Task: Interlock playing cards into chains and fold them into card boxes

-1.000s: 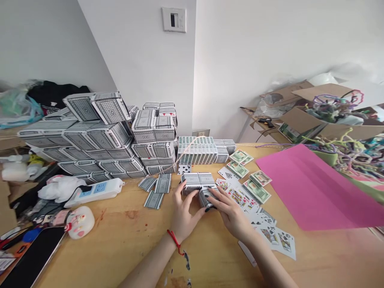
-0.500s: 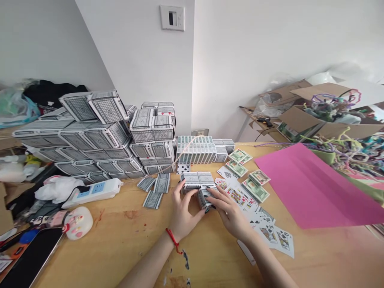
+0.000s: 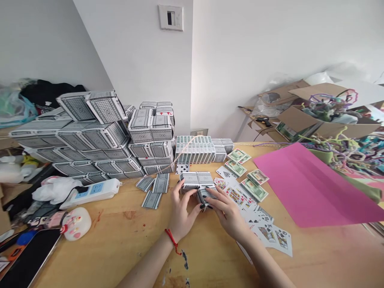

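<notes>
Chunky card block [image 3: 196, 179], kinda L-shaped, covered in grey-and-white patterned backs; it's being gripped between the curled fingers of left hand [image 3: 181, 214] and right hand [image 3: 230, 215].

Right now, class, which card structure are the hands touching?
The small structure, between the left hand and right hand; the others stand farther back, near the wall, untouched.

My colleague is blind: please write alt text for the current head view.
A person's left hand and right hand hold patterned card blocks on a wooden table; taller card stacks stand at left, face-up playing cards and a pink sheet lie at right.
</notes>
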The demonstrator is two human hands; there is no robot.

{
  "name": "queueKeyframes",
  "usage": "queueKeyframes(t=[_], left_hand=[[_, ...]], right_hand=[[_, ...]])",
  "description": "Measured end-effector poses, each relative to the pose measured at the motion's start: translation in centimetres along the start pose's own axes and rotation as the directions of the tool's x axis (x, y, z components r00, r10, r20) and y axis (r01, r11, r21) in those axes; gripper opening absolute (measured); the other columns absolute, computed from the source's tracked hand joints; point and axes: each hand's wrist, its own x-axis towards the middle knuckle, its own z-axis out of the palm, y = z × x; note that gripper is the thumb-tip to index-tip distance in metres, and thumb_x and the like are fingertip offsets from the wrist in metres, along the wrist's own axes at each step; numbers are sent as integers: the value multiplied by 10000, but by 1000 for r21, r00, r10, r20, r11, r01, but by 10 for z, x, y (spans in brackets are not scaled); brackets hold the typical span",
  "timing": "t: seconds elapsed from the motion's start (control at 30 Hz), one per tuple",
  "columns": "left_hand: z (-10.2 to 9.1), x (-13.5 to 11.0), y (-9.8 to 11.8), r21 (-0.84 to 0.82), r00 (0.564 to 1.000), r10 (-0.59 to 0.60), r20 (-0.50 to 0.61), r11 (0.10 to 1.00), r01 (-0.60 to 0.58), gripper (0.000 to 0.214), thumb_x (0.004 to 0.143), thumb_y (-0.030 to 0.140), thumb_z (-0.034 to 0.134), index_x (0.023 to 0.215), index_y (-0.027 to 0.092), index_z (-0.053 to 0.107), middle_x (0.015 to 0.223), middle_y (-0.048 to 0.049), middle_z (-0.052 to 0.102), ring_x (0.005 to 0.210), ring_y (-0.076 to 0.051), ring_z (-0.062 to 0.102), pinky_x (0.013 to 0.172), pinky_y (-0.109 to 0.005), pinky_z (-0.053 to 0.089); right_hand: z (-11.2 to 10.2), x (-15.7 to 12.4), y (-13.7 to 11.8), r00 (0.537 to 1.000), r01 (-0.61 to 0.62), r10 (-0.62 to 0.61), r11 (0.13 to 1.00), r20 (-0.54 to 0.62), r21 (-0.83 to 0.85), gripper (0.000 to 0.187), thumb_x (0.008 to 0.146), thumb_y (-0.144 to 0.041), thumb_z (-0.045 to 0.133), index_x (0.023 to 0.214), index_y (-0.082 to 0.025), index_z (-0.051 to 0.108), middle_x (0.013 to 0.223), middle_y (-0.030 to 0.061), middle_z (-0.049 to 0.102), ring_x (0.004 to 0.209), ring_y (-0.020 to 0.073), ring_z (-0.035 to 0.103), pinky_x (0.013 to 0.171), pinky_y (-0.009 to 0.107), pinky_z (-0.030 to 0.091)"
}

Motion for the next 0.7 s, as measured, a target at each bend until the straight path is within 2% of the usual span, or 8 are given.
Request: queueKeyframes(t=[0.27, 0.4, 0.5, 0.6, 0.7], left_hand=[[2, 2, -5, -80, 1000, -25, -8, 996, 25, 354, 781, 352, 575, 1118, 262, 518, 1363, -86, 213, 1267, -291, 316, 1022, -468, 329], [1, 3, -3, -99, 999, -45, -3, 994, 45, 360, 756, 361, 605, 1095, 262, 532, 1361, -85, 220, 1260, -287, 331, 1019, -451, 345], [-1, 3, -3, -85, 999, -42, -4, 996, 42, 360, 749, 351, 616, 1090, 265, 538, 1361, -84, 232, 1263, -293, 326, 1018, -459, 345], [-4, 4, -6, -72, 1000, -3, 31, 997, 5, 424, 711, 354, 656, 1110, 279, 535, 1360, -86, 245, 1258, -311, 331, 1006, -478, 355], [-7, 4, -11, -69, 996, 25, 86, 997, -19, 489, 676, 351, 690, 1133, 294, 525, 1365, -82, 241, 1245, -314, 351, 1001, -482, 364]], right_hand=[[-3, -1, 3, 994, -111, 113, 973, 1, 204, 386, 883, -179, 328, 1208, -256, 521, 1314, 53, 485, 1243, 223, 400, 1017, 460, 360], [-4, -3, 4, 978, -197, 210, 934, -12, 299, 416, 891, -214, 330, 1292, -261, 428, 1342, 58, 451, 1249, 225, 391, 1031, 469, 331], [-8, -4, 5, 966, -248, 255, 861, 44, 444, 453, 900, -240, 340, 1350, -286, 325, 1402, 41, 362, 1279, 211, 340, 1042, 454, 317], [-13, -5, 6, 960, -279, 249, 795, 129, 538, 512, 894, -224, 367, 1384, -288, 233, 1435, 49, 287, 1287, 202, 318, 1026, 438, 341], [-17, -7, 7, 958, -280, 211, 839, 194, 467, 644, 843, -167, 435, 1409, -256, 140, 1445, 85, 251, 1297, 213, 290, 1020, 443, 335]])
